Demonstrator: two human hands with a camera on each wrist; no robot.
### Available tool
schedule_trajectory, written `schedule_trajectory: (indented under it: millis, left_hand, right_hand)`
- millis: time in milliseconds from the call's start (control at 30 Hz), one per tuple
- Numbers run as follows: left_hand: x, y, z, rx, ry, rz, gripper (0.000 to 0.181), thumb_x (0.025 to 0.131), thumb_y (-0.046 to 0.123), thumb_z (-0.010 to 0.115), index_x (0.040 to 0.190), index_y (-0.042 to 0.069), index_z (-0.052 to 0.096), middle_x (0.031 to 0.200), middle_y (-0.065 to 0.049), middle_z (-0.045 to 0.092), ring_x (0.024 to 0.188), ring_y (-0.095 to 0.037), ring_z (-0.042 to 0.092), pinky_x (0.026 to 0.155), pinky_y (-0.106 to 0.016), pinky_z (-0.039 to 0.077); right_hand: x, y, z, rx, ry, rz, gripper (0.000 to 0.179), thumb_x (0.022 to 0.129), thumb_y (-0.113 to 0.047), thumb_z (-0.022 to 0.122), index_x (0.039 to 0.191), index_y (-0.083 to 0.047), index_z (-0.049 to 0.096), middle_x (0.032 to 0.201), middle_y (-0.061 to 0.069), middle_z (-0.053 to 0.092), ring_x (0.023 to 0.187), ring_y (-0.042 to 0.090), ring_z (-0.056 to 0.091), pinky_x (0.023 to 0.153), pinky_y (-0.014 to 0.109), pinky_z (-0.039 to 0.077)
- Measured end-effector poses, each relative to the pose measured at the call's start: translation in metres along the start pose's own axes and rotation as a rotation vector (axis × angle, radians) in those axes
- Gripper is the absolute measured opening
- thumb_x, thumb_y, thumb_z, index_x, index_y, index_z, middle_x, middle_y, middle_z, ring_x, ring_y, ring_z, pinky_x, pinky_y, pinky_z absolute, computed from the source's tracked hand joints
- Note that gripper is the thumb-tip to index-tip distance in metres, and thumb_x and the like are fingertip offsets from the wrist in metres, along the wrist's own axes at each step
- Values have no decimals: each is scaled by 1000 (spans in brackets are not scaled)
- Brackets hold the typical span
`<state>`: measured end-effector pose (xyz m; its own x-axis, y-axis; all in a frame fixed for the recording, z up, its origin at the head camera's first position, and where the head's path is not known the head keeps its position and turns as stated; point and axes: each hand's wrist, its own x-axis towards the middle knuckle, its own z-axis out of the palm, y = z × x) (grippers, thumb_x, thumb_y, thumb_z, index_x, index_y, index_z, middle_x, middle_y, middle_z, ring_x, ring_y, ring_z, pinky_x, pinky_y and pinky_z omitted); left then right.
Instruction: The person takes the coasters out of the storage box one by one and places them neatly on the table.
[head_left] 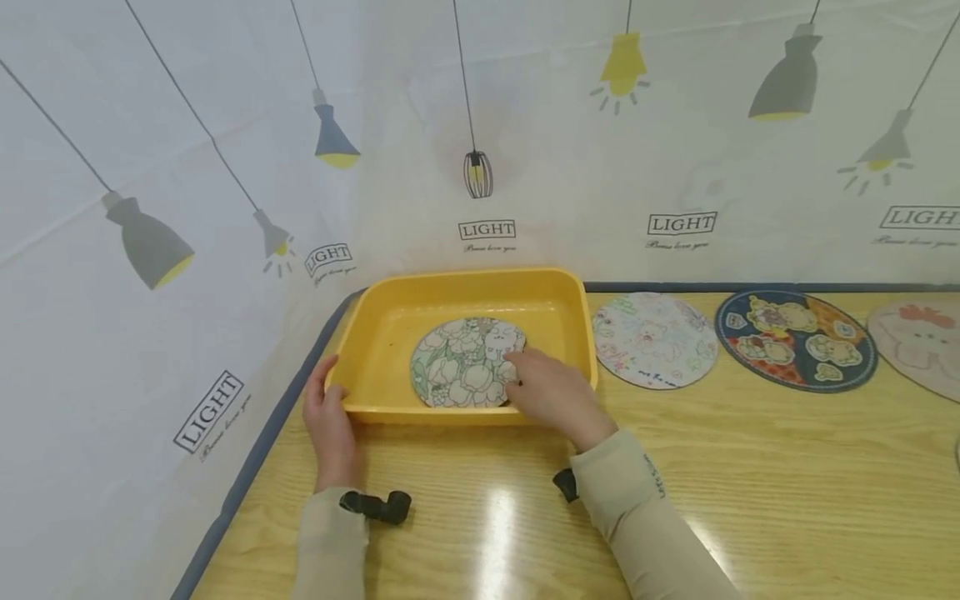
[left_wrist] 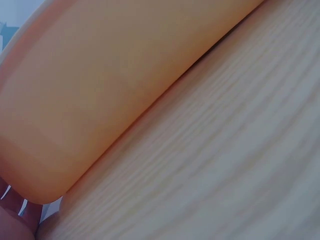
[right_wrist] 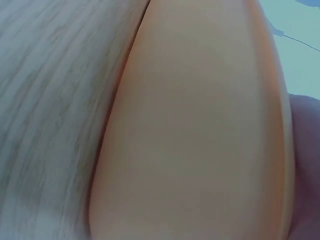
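A yellow plastic tray (head_left: 378,354) sits on the wooden table against the corner of the wall covering. My left hand (head_left: 331,421) holds its front left corner, fingers along the outer side and thumb at the rim. Inside the tray is a round mat (head_left: 457,367) printed with pale tulips and a white cartoon animal. Reaching over the front rim, my right hand (head_left: 555,395) pinches the mat's right edge; its fingertips are partly hidden. Both wrist views are mostly filled by the tray's outer wall (left_wrist: 110,80), with some of the left fingers (left_wrist: 32,215) at the corner.
To the right of the tray lie more round mats in a row: a white doodled one (head_left: 655,342), a dark blue and orange one (head_left: 795,340) and a pink one (head_left: 918,342). Behind and left stands a lamp-printed wall covering (head_left: 555,167). Wood-grain table (head_left: 450,542) extends in front.
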<state>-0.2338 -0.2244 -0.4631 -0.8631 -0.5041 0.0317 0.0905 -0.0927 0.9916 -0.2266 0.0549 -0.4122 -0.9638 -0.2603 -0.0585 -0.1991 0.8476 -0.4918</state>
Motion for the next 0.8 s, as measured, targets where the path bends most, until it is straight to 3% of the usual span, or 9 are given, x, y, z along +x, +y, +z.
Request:
schedule_trajectory:
  millis: [167,400,600,800]
  left_hand:
    - [-2,2,0,12,5,-10,44,83,5,35,121,19,53,130,7,41,111,-15,43,91,-34,34]
    - [-4,2,0,26,19,-35,43,84,7,36,122,22,53,129,8,41,110,-15,43,90,-34,35]
    - [-2,2,1,28,31,-30,43,84,8,37,121,22,54,127,8,42,108,-15,44,87,-32,36]
    - [-2,3,2,18,30,-38,43,84,8,37,121,22,53,128,8,42,109,-17,44,87,-33,36]
  right_hand:
    - [1,0,0,34,30,-38,48,87,-22,51,133,-18,42,134,3,42,120,19,39,93,42,34]
    - [4,0,0,66,-11,-72,45,86,-26,54,130,-24,46,122,-2,50,96,12,53,76,35,44]
    - [5,2,-3,63,-40,-128,43,85,-28,54,128,-25,49,117,-5,55,103,14,52,83,37,41]
    - [4,2,-5,38,-70,-152,42,86,-30,50,127,-24,51,117,-3,54,93,11,54,70,31,43]
